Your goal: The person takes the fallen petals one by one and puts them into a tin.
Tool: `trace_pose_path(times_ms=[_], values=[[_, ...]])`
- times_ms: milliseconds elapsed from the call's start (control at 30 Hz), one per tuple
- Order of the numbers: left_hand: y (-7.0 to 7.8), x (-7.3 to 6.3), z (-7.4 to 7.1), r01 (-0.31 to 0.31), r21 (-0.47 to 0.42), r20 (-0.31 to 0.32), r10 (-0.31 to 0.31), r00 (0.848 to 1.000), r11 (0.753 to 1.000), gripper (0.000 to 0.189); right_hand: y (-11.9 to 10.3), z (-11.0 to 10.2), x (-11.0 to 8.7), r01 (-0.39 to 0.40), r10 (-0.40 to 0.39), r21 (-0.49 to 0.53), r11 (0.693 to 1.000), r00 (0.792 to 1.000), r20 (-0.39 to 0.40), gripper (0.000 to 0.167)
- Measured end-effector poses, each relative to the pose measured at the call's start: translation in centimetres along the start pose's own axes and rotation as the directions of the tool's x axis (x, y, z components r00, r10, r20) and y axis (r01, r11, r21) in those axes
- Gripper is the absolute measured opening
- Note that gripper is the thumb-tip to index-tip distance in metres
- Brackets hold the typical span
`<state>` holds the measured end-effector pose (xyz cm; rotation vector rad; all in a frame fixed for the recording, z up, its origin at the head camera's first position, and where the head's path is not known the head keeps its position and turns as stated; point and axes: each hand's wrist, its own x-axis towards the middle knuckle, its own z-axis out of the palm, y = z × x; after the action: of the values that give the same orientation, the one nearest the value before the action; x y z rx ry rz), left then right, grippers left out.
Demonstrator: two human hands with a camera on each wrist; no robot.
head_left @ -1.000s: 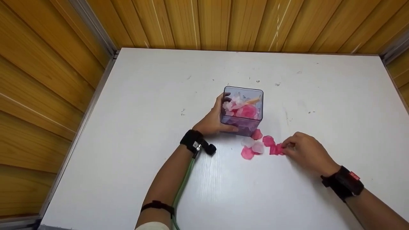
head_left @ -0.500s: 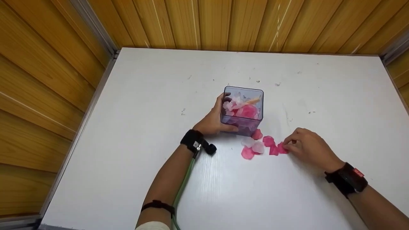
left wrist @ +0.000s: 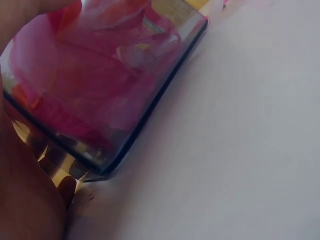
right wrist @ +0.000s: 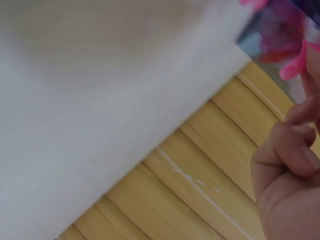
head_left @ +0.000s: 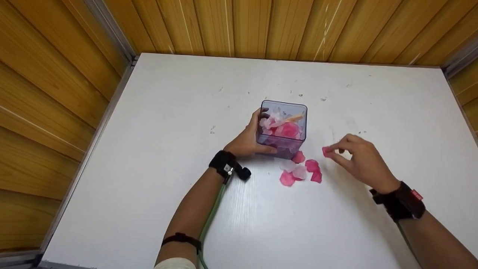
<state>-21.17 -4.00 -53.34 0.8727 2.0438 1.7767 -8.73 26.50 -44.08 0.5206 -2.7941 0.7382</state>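
A clear bluish square box point(head_left: 282, 144) stands on the white table, tilted slightly in the head view, with pink and white petals point(head_left: 289, 129) inside. My left hand point(head_left: 244, 142) grips it from the left side, thumb across the near wall. In the left wrist view the box point(left wrist: 85, 85) fills the upper left, pink petals showing through its wall. To the right of the box, my right hand point(head_left: 360, 158) pinches a pink petal point(head_left: 326, 151) between thumb and fingertips, above the table. The same petal point(right wrist: 295, 65) shows at the fingertips in the right wrist view.
Several loose petals, pink point(head_left: 287, 178) and pale point(head_left: 299, 172), lie on the white table point(head_left: 179, 123) just in front of the box. A tan strip point(head_left: 294, 118) sits among the petals in the box. Wood-patterned panels point(head_left: 246, 28) border the table at the back and left.
My right hand has picked up a pink petal from the right end of the loose group and raised it up toward the box's side. The left hand and box stay put.
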Motion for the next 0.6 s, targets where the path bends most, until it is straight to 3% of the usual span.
trace_pose_path(times_ms=[100,200,433,600], values=[[0.0,-0.1,-0.1,0.005,-0.008,-0.009,-0.005,1.000,1.000,0.123,-2.7,-0.5,2.7,0.050,-0.042,0.046,0.998,0.985,-0.166,0.022],[-0.3,-0.3,0.0,0.015,-0.012,-0.007,-0.015,1.000,1.000,0.125,-5.2,0.1,5.1,0.092,-0.074,0.070,0.993,0.972,-0.221,0.021],[-0.5,-0.3,0.0,0.009,0.017,-0.006,-0.008,1.000,1.000,0.124,-8.8,3.0,8.9,0.171,-0.170,0.007,0.985,0.982,-0.079,0.015],[-0.1,-0.1,-0.2,-0.009,0.031,-0.007,0.009,1.000,0.999,0.124,-8.7,2.9,9.6,0.159,-0.157,0.135,0.978,0.987,-0.026,0.012]])
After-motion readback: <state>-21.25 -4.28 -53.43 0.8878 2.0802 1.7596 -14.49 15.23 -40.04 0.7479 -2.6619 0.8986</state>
